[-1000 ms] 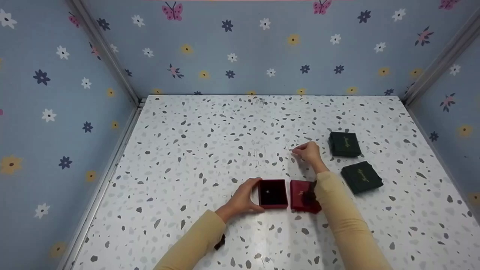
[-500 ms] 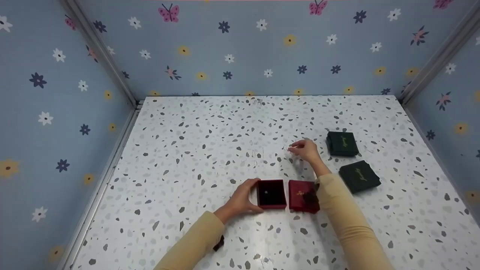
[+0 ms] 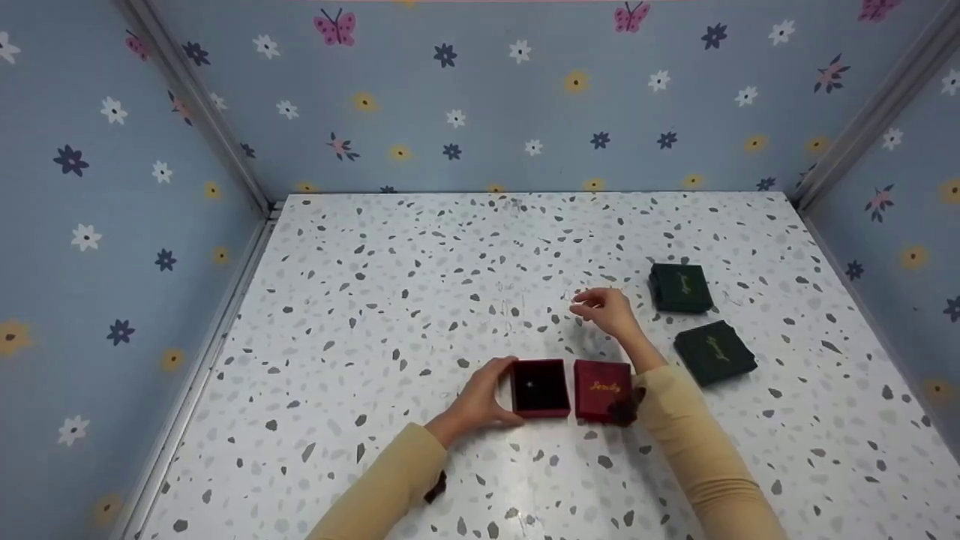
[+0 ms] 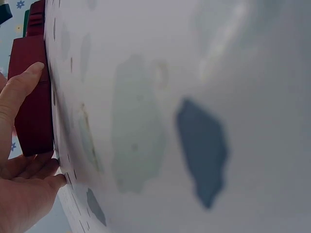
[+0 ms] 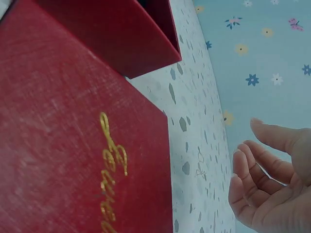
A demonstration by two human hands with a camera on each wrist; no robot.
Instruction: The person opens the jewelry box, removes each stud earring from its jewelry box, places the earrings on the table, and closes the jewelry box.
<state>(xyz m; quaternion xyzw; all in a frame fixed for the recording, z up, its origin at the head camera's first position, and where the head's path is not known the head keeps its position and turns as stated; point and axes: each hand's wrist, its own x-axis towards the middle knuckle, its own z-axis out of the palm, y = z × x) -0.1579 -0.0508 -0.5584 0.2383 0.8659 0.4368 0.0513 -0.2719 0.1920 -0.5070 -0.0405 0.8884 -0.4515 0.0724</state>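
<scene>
An open red jewelry box (image 3: 541,413), dark inside with a small shiny piece (image 3: 530,385) in it, stands on the table. My left hand (image 3: 482,394) holds it by its left side, thumb at the near wall and fingers at the far wall; the left wrist view has the thumb along the red wall (image 4: 34,116). To the box's right lies a red lid (image 3: 600,379) with gold lettering, large in the right wrist view (image 5: 73,155). Beyond the lid my right hand (image 3: 609,311) hovers, thumb and fingers parted around nothing, near a thin, pale jewelry piece (image 3: 566,295).
Two dark green boxes (image 3: 682,288) (image 3: 715,352) with gold lettering lie to the right of my right hand. Several thin, pale pieces (image 3: 504,307) are scattered on the speckled table. Another faint piece (image 3: 729,298) lies right of the green boxes. Flowered walls (image 3: 480,97) enclose the table.
My right hand's fingertips have parted, and the hand has shifted slightly left. The lid's lettering shows more fully. My left hand stays on the open box; the head view drifts slightly.
</scene>
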